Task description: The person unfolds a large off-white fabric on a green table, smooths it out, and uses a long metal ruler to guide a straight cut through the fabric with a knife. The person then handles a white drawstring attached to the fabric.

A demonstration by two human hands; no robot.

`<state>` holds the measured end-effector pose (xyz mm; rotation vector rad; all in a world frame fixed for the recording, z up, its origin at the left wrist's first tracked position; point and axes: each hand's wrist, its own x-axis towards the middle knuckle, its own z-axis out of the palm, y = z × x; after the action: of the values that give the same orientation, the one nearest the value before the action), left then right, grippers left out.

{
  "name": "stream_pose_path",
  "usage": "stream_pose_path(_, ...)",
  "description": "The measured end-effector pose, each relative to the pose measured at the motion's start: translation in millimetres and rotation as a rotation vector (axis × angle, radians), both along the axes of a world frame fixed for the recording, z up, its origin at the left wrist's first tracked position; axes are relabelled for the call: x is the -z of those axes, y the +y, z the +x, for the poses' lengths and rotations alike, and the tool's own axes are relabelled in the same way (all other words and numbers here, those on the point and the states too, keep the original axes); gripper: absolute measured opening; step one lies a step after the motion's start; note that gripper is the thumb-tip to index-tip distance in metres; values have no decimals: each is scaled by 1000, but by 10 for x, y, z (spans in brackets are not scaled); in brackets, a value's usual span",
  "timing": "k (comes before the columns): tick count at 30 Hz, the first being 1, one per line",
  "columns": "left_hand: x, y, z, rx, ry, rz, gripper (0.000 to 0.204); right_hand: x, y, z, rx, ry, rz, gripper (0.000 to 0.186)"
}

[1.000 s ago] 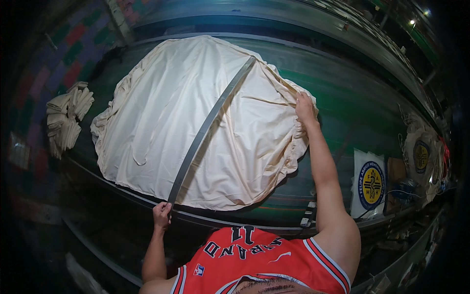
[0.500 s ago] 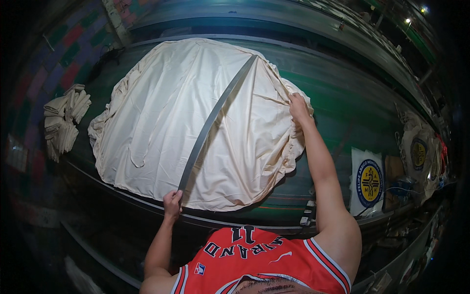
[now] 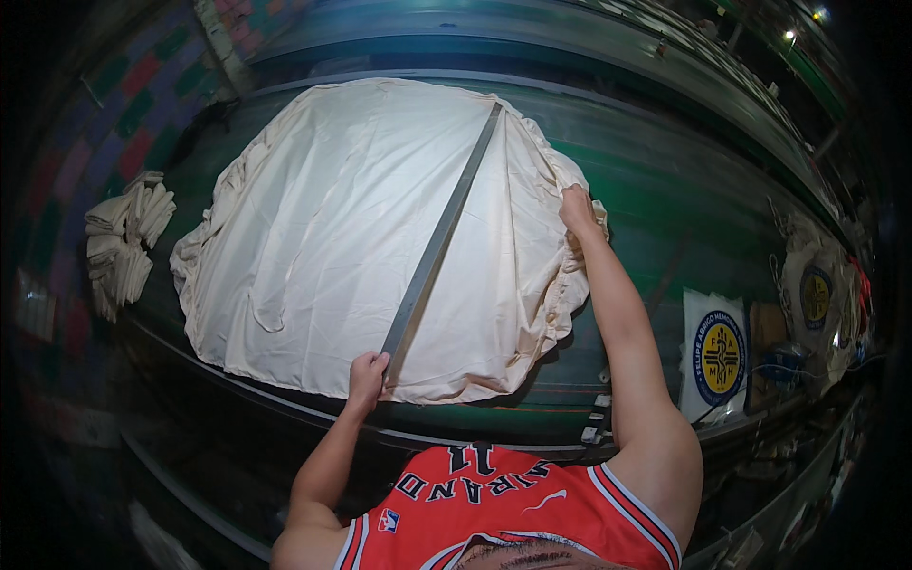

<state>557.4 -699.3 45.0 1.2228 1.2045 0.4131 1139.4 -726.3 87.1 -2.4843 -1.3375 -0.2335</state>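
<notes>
Cream ruffle-edged cloth (image 3: 323, 218) is spread on the green tabletop (image 3: 684, 223), probably light and floppy, so pinch the bunched rim, where the right hand (image 3: 579, 211) has its fingers curled tight. Left hand (image 3: 368, 378) is wrapped round the near end of a stiff-looking grey strip (image 3: 445, 228) across it.

1. A bright red sleeveless jersey (image 3: 518, 521) on the person over there
2. Black, pale-edged lettering (image 3: 439, 488) arched below a black number (image 3: 470, 459)
3. Pale and dark striped trim (image 3: 635, 508) round the armholes
4. A little logo patch (image 3: 389, 520), plus a white curved mark (image 3: 544, 498)
</notes>
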Motion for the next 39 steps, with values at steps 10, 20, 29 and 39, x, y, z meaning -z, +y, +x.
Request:
stream_pose_path(10,-103,-222,-463,-76,-93,75,26,173,-116,136,67,32,50,27)
stream_pose_path(20,13,-134,-94,-105,-132,86,23,94,-74,94,31,66,78,35)
stream_pose_path(29,-3,-51,-135,-65,-100,90,24,32,-106,166,15,45,68,31)
stream_pose_path(39,-233,-180,-454,-86,-137,87,26,27,-90,146,15,71,101,30)
